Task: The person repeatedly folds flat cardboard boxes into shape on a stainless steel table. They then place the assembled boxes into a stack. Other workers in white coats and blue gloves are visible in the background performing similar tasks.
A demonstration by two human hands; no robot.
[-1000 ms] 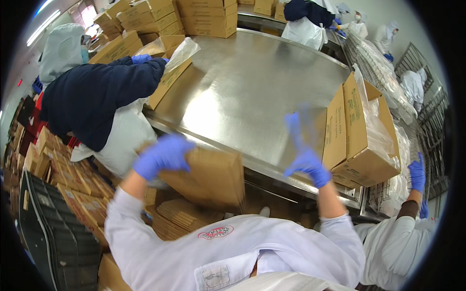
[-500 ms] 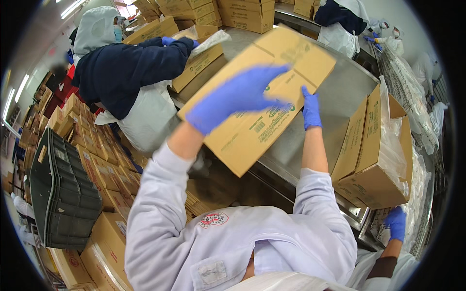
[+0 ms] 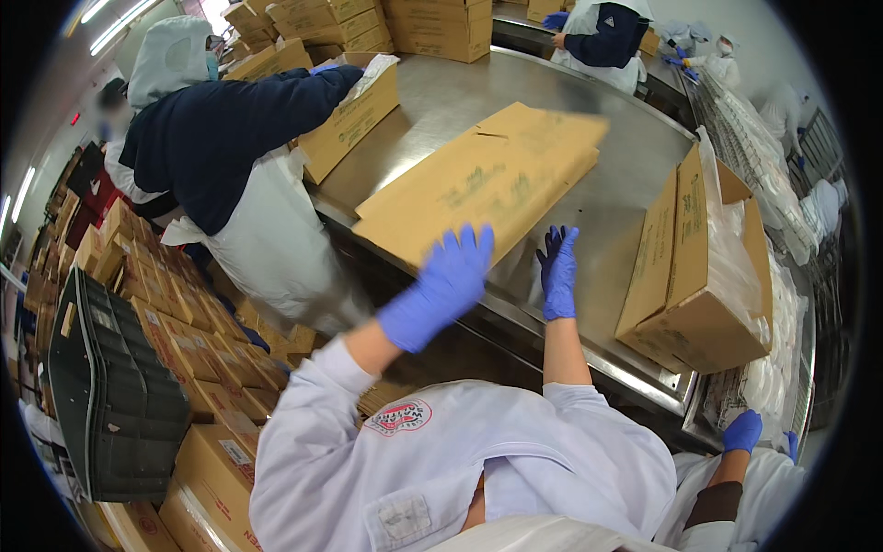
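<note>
A flattened cardboard carton (image 3: 478, 189) with green print lies slantwise over the steel table (image 3: 432, 87), its far right corner blurred by motion. My left hand (image 3: 440, 287), in a blue glove, is at the carton's near edge with fingers spread and nothing held; whether it touches the cardboard I cannot tell. My right hand (image 3: 557, 274), also blue-gloved, is raised just right of the carton. Its fingers are up and apart, with a dark patch on their left side. Farther right stands an opened carton (image 3: 685, 262) with a clear plastic liner (image 3: 731, 248).
On the left a co-worker in a dark jacket (image 3: 235, 138) bends over an open carton (image 3: 354, 120). Cartons are stacked at the back (image 3: 437, 28) and at the left (image 3: 207, 345), beside a dark grey bin (image 3: 120, 396). Another person's gloved hand (image 3: 741, 431) is at the lower right.
Both my hands have come off the flattened carton, which has dropped from a raised tilt toward the table. The co-worker on the left has lowered the plastic toward the open carton.
</note>
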